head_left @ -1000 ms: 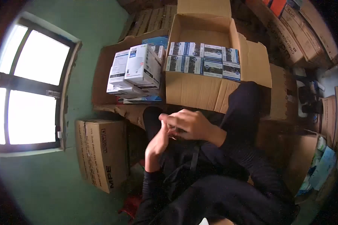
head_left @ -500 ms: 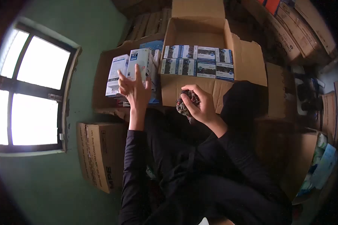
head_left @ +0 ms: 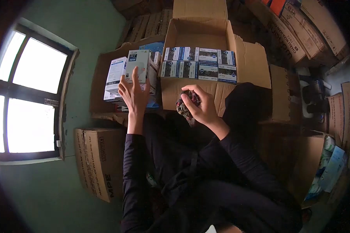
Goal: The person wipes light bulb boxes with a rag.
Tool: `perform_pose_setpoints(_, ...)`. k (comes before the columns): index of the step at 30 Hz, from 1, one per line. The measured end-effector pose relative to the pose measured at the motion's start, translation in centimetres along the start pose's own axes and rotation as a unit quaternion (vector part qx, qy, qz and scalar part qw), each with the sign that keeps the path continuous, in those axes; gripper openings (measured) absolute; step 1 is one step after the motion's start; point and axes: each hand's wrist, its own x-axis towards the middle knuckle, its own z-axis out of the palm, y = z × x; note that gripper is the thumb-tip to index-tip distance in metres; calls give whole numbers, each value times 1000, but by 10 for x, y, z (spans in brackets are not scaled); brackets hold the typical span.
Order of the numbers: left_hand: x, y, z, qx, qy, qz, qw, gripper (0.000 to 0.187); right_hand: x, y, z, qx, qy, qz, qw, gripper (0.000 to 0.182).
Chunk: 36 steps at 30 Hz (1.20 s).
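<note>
My left hand [head_left: 134, 95], fingers spread, is over the near end of a grey-white product box [head_left: 137, 62] marked 20W; whether the fingertips touch it I cannot tell. That box lies on other white boxes [head_left: 116, 73] in a cardboard carton [head_left: 99, 83] at the left. My right hand [head_left: 202, 105] is wrapped round a crumpled dark patterned cloth [head_left: 186, 108], which hangs down below the fingers. Just beyond it, an open carton [head_left: 200, 39] holds two rows of small blue, white and black boxes [head_left: 208, 64].
A closed carton [head_left: 95, 163] stands by the green wall below a window [head_left: 35, 93]. Stacked cartons [head_left: 295, 35] lean at the upper right. At the lower right, an open carton [head_left: 307, 163] holds green and white packets [head_left: 326, 171].
The whole view has shifted slightly, with the scene a little further left. My left hand's fingers have drawn slightly closer together over the box. My right hand still holds the cloth.
</note>
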Motion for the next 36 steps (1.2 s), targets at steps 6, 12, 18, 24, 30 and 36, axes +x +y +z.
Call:
perform_pose_setpoints(6, 2, -3, -3, 3, 48, 17, 999, 67, 1, -1, 1, 0, -14, 17, 1000, 26)
perform_pose_setpoints(12, -11, -1, -34, -24, 58, -15, 998, 62, -9, 29, 24, 141, -9, 123, 982, 29)
perform_pose_setpoints(18, -68, 46, -65, -715, -70, -256, 647, 76, 8, 36, 4, 168, 126, 161, 965, 36)
perform_pose_setpoints(24, -186, 64, -23, -784, -257, -348, 446, 77, -2, 9, -5, 1, 8, 82, 997, 54)
perform_pose_setpoints(30, -225, 79, -5, -832, -107, -482, 252, 56, -39, 11, 31, -115, -222, -198, 948, 91)
perform_pose_setpoints(36, -212, 78, -40, -822, -165, -511, 188, 65, -18, 11, 43, -233, -204, -126, 942, 44)
